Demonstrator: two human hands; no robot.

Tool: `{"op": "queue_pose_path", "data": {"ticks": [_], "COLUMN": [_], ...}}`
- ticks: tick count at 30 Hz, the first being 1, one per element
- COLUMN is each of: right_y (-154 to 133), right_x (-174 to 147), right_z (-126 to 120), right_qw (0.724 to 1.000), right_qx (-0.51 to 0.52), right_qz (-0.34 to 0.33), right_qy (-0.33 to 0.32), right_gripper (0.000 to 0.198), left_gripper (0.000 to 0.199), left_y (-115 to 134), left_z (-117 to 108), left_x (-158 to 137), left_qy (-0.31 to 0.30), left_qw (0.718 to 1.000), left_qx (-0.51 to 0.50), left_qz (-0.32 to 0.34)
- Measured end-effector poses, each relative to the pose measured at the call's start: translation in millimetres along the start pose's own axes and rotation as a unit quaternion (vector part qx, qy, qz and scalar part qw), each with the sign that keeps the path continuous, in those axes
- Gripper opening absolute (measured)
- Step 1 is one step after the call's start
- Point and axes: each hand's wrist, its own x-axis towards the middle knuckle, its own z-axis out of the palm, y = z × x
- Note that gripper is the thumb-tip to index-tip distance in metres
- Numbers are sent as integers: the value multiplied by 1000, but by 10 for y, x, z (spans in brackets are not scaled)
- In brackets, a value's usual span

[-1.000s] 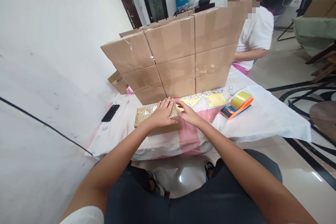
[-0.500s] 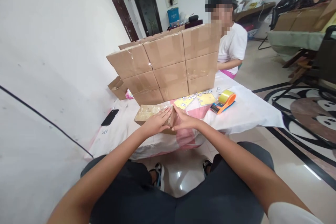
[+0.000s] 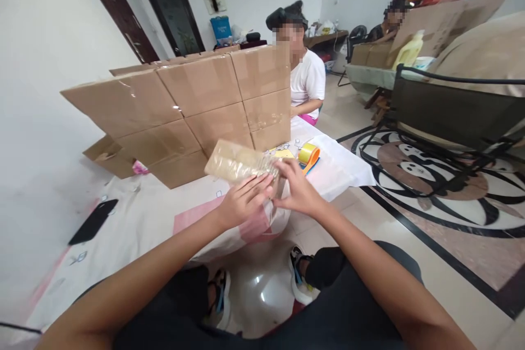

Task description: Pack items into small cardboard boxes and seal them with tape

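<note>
A small cardboard box (image 3: 235,163), its top covered with shiny clear tape, is tilted between my hands above the near edge of the table. My left hand (image 3: 247,199) is on its near side, fingers laid over the edge and thumb hidden. Around the right end of the box, my right hand (image 3: 298,188) is curled, thumb below and fingers on top. Wrinkled tape shows by the fingertips. Beyond my right hand, an orange tape dispenser (image 3: 312,159) with a yellowish roll lies on the table.
Stacked cardboard boxes (image 3: 209,95) form a wall across the cloth-covered table (image 3: 135,213). A black phone (image 3: 93,222) lies at left, near an open box (image 3: 109,156). Behind the stack sits a person in a white shirt (image 3: 309,74). A dark folding chair (image 3: 455,109) stands at right.
The small box has been raised and tilted, with both hands staying on it. My right hand's fingers have curled over its end. The camera view has turned right.
</note>
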Motion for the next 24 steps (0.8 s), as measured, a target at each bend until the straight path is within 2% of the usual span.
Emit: {"op": "queue_pose_path", "data": {"ticks": [2,5,7,10,13,16,21,24], "right_y": [124,475,829,1469,2077,2485,2784,2919], "right_x": [-4,-14,-30,-39,26,223,761,998], "right_z": [-319,-846,-1164,-1440,-1421,-1215,-828,-701], "right_qw": [994,950,922,901,908,911,911,913], "right_qx": [-30,-94,-158,-236,-243,-218,-171,-148], "right_qz": [31,116,159,212,263,299,334,345], "right_qy": [105,275,315,296,218,180,170,158], "right_gripper": [93,97,95,89,83,82,85,93], "left_gripper": [30,34,44,66,71,74,77,77], "left_y": [11,29,46,67,73,69,48,56], "left_z": [155,442,643,871,966,970,945,969], "left_x": [71,42,-46,-197,-278,-269,-215,-231], "left_qy": [13,-37,-98,-190,-218,-233,-259,-264], "left_qw": [1000,996,982,940,912,897,881,881], "left_qx": [-22,-83,-159,-279,-346,-377,-396,-393], "left_qz": [8,9,13,48,36,12,-2,-2]}}
